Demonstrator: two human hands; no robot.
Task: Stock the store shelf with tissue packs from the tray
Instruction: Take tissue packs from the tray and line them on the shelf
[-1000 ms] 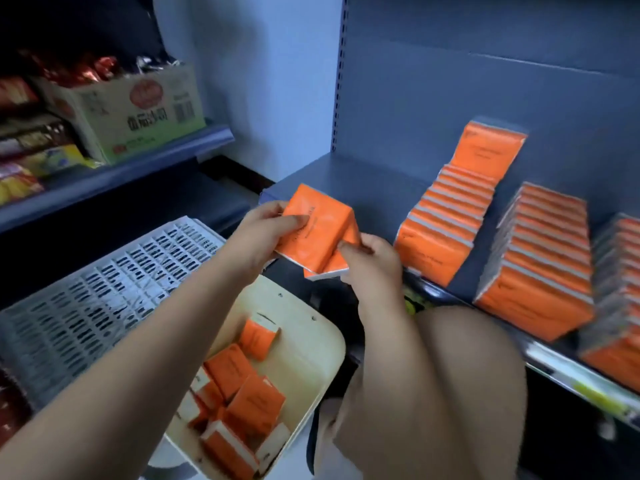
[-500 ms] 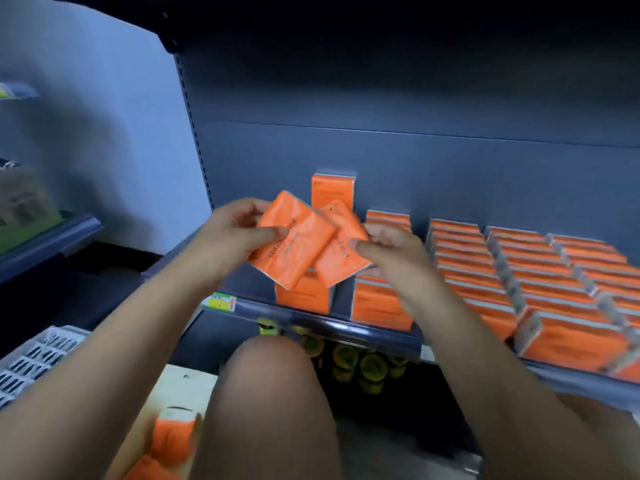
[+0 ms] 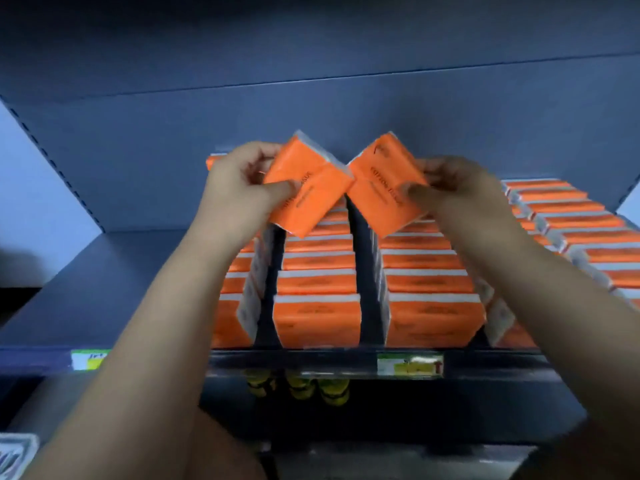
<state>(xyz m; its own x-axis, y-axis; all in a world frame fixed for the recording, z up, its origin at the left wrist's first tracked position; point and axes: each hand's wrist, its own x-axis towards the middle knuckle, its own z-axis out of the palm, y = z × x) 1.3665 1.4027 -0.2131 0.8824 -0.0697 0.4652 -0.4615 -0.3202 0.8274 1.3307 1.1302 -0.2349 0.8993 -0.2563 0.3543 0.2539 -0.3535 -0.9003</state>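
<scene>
My left hand (image 3: 242,188) grips one orange tissue pack (image 3: 304,188) with thumb on its front face. My right hand (image 3: 450,192) pinches a second orange tissue pack (image 3: 381,188). The two packs touch at one corner and hang tilted above the back of the shelf rows. Under them, several rows of orange tissue packs (image 3: 318,289) stand on the grey shelf (image 3: 104,285), running from the front rail to the back panel. The tray is out of view.
The left part of the shelf is bare grey board. A front rail with price labels (image 3: 410,364) runs along the shelf edge. Yellow items (image 3: 298,386) sit on the shelf below. A white crate corner (image 3: 14,452) shows at the bottom left.
The view has swung from the tray to face the shelf. Both hands have moved up and forward, and the two packs have been pulled apart, one in each hand.
</scene>
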